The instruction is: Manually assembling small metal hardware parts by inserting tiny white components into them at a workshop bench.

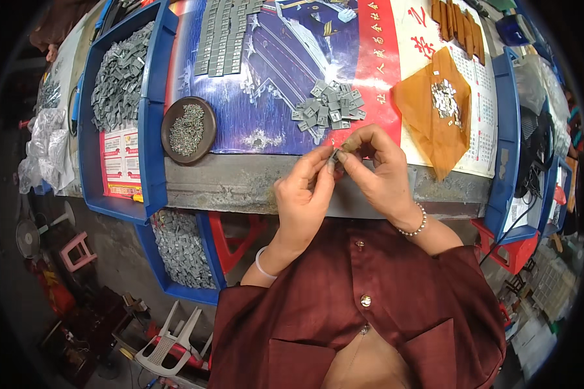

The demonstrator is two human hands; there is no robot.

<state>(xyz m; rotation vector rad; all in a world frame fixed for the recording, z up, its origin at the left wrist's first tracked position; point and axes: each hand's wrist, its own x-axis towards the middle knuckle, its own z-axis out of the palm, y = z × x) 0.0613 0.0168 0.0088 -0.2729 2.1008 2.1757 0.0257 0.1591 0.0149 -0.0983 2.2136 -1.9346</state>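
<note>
Head view looks down on my desk [253, 185], a grey slab covered by a big printed poster [272, 84] in blue and red. Blue trays stand along its left side: the long one [150, 129] holds a heap of small grey metal pieces [118, 74], and a lower tray [211, 259] under the desk edge holds more of the same. An orange plastic bag [435, 117] lies on the right part of the poster with a few shiny bits on it. A round brown dish [188, 129] of tiny metal parts sits just beside the long tray. Rows of grey pieces [224, 35] are lined up at the far end of the poster, and a loose pile of grey pieces [328, 105] lies near my fingers. My left hand [303, 198] and right hand [377, 172] meet above the desk's near edge, fingertips pinched together on one small grey piece [335, 154] held between them; the other fingers are curled in.
</note>
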